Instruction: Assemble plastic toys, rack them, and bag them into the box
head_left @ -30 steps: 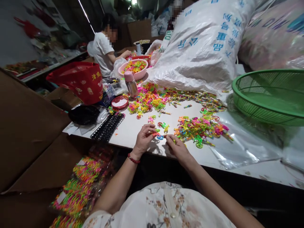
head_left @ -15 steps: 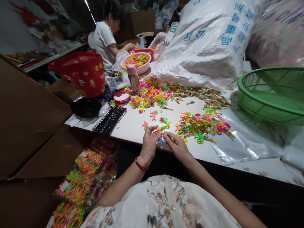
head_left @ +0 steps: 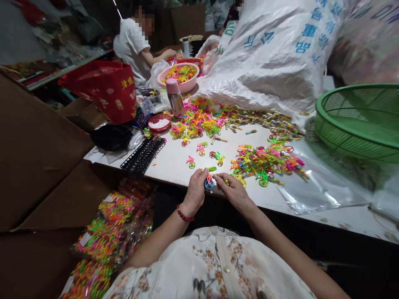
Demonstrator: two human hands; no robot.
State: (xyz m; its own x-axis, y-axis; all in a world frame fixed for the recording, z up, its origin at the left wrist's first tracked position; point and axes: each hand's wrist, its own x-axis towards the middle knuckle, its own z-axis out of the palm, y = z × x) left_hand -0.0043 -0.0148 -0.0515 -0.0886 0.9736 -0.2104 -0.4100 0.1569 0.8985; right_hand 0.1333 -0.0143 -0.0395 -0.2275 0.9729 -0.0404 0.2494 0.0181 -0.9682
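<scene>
My left hand (head_left: 196, 190) pinches a small plastic wheeled toy (head_left: 209, 182) with a blue wheel, an orange body and a green top, just over the table's front edge. Beside it, my right hand (head_left: 236, 193) is closed, fingertips close to the toy's orange part. The yellowish end of a small tube (head_left: 227, 182) shows at its fingers; the rest is hidden. Beyond my hands lie a few loose toys, one pink and green (head_left: 190, 161). To the right is a pile of toys with tubes (head_left: 264, 164).
A larger pile of toy parts (head_left: 199, 120) and many tubes (head_left: 280, 126) lie farther back. Around them stand a pink-capped flask (head_left: 175, 97), a red basket (head_left: 160, 123), a green basket (head_left: 352, 124) and a big white sack (head_left: 264, 54). A co-worker (head_left: 132, 50) sits at the far left.
My hands have parted slightly, so the blue wheel and orange body show more plainly. The toy stays in my left hand. The view has shifted a little.
</scene>
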